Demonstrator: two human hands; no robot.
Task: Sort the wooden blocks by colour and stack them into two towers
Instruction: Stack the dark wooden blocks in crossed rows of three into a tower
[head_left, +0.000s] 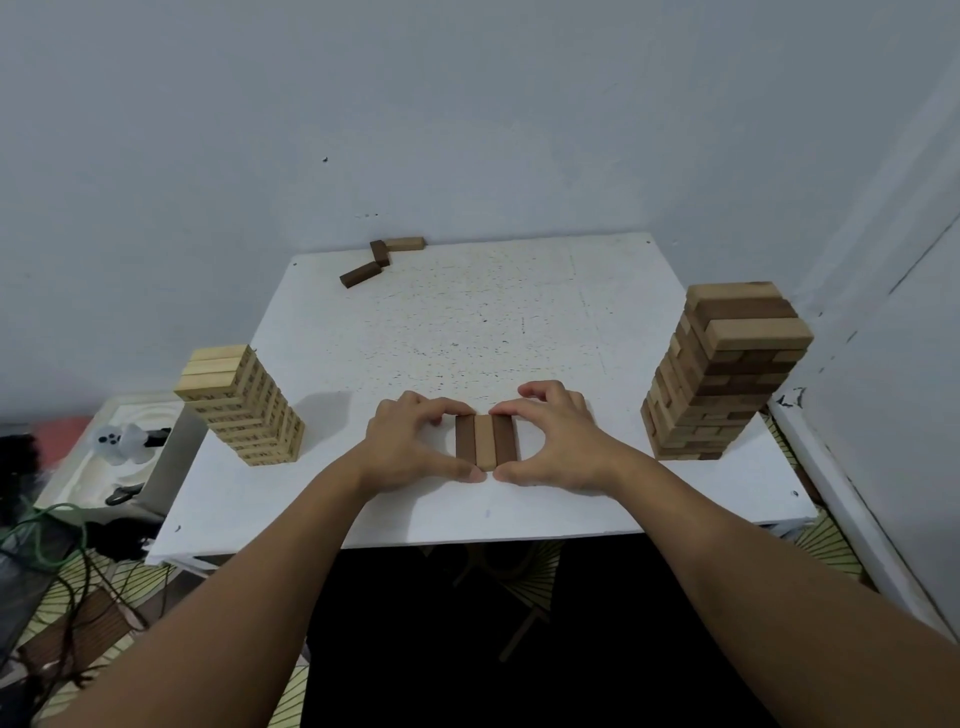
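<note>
A person is sitting at a white worktop (467, 332) and reaching both arms forward. The left hand (415, 441) and the right hand (556, 436) are cupping a row of three blocks (487, 440) lying flat side by side near the front middle of the worktop. The two outer blocks are dark brown and the one between them is light. The fingers of each hand are curling around the far ends of the row, and the thumbs are pressing against the near end, almost touching each other. So both hands are closing on the row from its two sides. A pale tower (244, 405) is standing at the left edge of the worktop, and all its blocks are looking the same light colour. A taller mixed tower (727, 374) is standing at the right edge, with light and dark blocks together, and its top blocks are sitting a little crooked. Three loose blocks (382, 260) are lying at the far edge by the wall, two dark and one light, touching one another.
</note>
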